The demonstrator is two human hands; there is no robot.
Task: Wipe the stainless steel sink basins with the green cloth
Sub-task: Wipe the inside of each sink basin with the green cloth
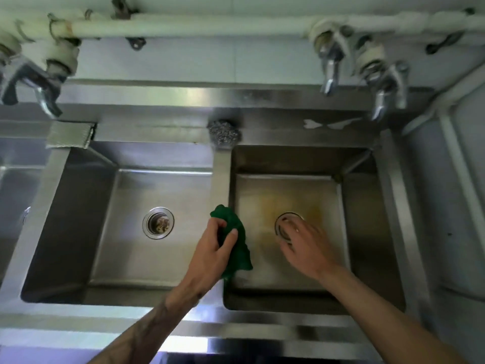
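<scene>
Two stainless steel basins lie side by side below me: the left basin (126,232) with a round drain (158,223), and the right basin (309,187) with yellowish stains on its floor. My left hand (212,248) grips the crumpled green cloth (237,245) over the divider (221,177) between them, with the cloth hanging into the right basin. My right hand (307,245) reaches down into the right basin, fingers spread over its drain (284,223); it is blurred and holds nothing that I can see.
A steel wool scourer (223,132) sits on the back ledge above the divider. Taps (330,69) (385,85) hang over the right basin and another tap (34,85) at the far left. A grey folded cloth (70,135) lies at the left basin's back corner.
</scene>
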